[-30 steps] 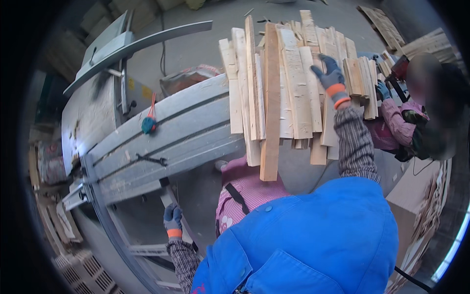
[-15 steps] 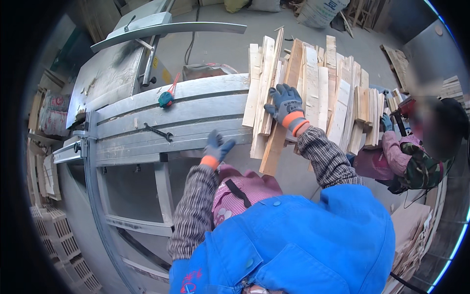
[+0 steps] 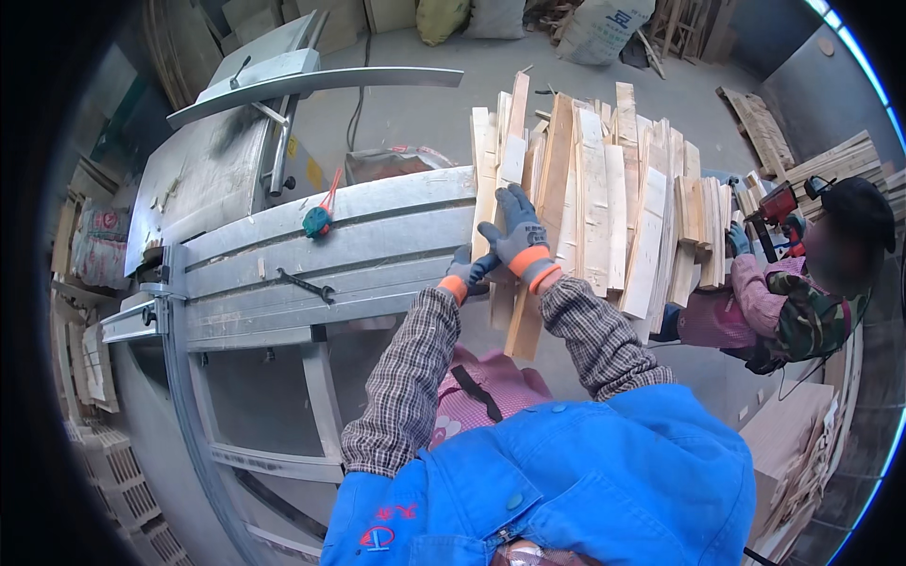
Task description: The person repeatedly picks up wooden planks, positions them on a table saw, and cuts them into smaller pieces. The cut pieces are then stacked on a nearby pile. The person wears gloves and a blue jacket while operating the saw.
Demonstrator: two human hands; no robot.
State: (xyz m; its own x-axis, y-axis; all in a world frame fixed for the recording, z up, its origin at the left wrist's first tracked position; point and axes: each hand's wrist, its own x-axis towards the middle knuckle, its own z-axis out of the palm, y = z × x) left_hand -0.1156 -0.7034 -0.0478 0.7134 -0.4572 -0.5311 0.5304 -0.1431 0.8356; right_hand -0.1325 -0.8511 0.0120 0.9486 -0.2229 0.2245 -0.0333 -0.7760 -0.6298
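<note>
My two hands wear grey-blue gloves with orange cuffs and meet at the left end of a row of pale wooden boards (image 3: 590, 203). My right hand (image 3: 519, 226) closes over a narrow wooden plank (image 3: 511, 162), thumb to the left and fingers pointing away from me. Just below and left of it, my left hand (image 3: 472, 270) touches the boards' near ends; its fingertips are partly hidden. A longer, darker board (image 3: 524, 325) sticks out toward me past the others.
Left of the boards lies a slatted metal bench (image 3: 377, 226) with a wrench (image 3: 305, 285) and a green tape measure (image 3: 317, 222). A sliding-table machine (image 3: 212, 151) stands beyond. At the right, a co-worker (image 3: 797, 292) holds a red power tool (image 3: 780, 203).
My left hand has come right and up from the bench edge to the boards. My right hand has shifted left and nearer, and the leftmost planks sit differently.
</note>
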